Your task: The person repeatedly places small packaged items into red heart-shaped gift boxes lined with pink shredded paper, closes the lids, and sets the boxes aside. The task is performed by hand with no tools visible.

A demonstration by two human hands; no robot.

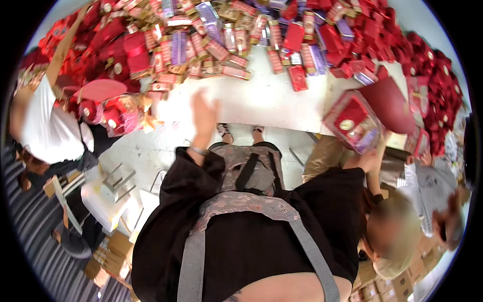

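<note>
My left hand (203, 113), blurred and wearing a bracelet, is raised over the front edge of the white table (234, 98) with fingers apart and nothing in it. My right hand (364, 160) is at the lower edge of a clear-wrapped gift package (351, 122) that holds a red item and a purple box; the fingers are partly hidden, so its hold cannot be told. Beside the package is a dark red rounded panel (390, 105), close to a co-worker's arm. Red-and-gold boxes (215, 49) and purple boxes (179, 47) lie heaped across the table's far side.
Co-workers stand at the left (49, 124) and right (392, 230). Red bags (434, 71) are piled at the far right; wrapped baskets (117, 117) sit at the left. Behind are an upturned stool (113, 188) and cardboard cartons (120, 245). Table legs (296, 156) show below.
</note>
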